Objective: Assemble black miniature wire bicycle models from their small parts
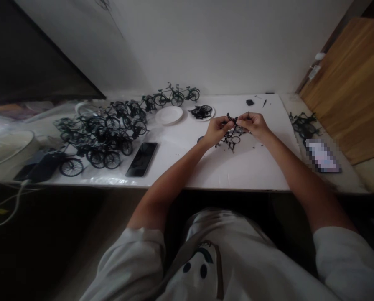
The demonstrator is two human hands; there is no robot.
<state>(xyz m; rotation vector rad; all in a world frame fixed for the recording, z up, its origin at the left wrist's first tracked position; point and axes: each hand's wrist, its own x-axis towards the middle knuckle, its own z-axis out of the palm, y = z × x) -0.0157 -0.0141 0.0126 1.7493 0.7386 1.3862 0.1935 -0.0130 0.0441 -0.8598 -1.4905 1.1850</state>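
Observation:
My left hand (216, 129) and my right hand (254, 124) meet over the white table (237, 167), both pinched on a small black model bicycle (233, 134) held just above the surface. Its wheels hang below my fingers. A thin dark stick pokes up from my right fingers; what it is I cannot make out.
Several finished black model bicycles (102, 133) crowd the table's left side. A dark phone (142, 159) lies face up near the front edge. Two white plates sit behind, one bare (169, 115), one holding black parts (202, 111). More parts (304, 125) lie at right beside a wooden panel (349, 88).

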